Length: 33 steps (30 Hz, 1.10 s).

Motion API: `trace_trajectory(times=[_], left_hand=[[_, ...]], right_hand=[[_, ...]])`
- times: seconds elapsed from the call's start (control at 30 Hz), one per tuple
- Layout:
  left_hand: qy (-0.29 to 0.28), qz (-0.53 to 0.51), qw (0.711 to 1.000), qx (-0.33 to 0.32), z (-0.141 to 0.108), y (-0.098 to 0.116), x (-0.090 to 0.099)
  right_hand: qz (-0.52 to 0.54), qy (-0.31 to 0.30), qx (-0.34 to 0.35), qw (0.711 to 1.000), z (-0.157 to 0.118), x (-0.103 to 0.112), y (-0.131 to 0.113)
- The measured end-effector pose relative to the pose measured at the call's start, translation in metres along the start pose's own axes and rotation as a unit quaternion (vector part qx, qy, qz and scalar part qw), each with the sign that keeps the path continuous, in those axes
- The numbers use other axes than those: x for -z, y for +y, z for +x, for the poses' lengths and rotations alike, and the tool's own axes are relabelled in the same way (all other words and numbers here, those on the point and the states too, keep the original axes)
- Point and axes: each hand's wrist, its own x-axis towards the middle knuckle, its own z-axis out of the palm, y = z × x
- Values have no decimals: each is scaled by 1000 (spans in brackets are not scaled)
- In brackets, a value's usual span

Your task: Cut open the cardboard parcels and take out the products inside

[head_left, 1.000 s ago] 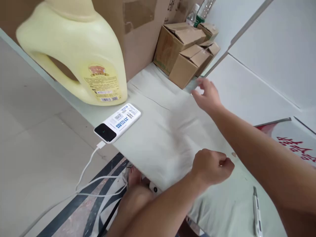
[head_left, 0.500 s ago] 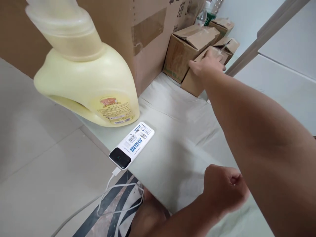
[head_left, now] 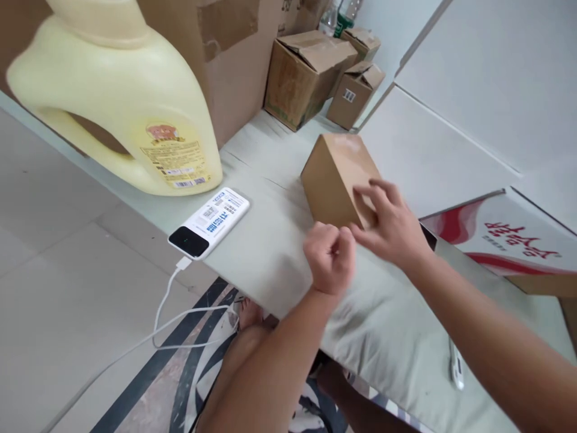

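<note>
A plain brown cardboard box stands on the cloth-covered table. My right hand rests on its near right side, fingers spread and bent, thumb at the near edge. Just in front of the box's near corner, my left hand is curled into a fist; whatever it may hold is hidden. To the left lies a white power bank with a black end and a plugged-in white cable. Behind it stands a large pale yellow bottle with a handle and a bear label.
Smaller cardboard boxes and plastic bottles stand at the back beside a large carton. At the right is a red and white printed box. A small white object lies near the front edge.
My right hand has come back from the rear boxes, and a brown box now stands nearer on the table. My left hand has moved up and left to it. The view has shifted right.
</note>
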Motion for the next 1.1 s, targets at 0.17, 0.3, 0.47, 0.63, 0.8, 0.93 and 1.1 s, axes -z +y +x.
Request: trace_trajectory(times=[0.17, 0.3, 0.47, 0.63, 0.8, 0.93, 1.1], left_hand=[[-75, -8, 997, 1, -2, -6, 0], [-400, -84, 911, 51, -18, -13, -26], [-441, -174, 862, 177, -36, -16, -52], [-400, -162, 871, 234, -41, -8, -58], [-346, -157, 900, 215, -45, -2, -67], [-322, -134, 921, 175, -48, 2, -75], [-343, -88, 924, 147, -65, 6, -73]], right_hand=[[37, 43, 63, 996, -183, 46, 33], [76, 199, -118, 970, -260, 39, 44], [125, 244, -297, 914, -280, 28, 44], [291, 309, -347, 836, -295, 42, 72], [248, 341, -550, 720, -325, 47, 110], [216, 96, -555, 798, -334, 35, 115], [187, 14, -545, 817, -332, 36, 114]])
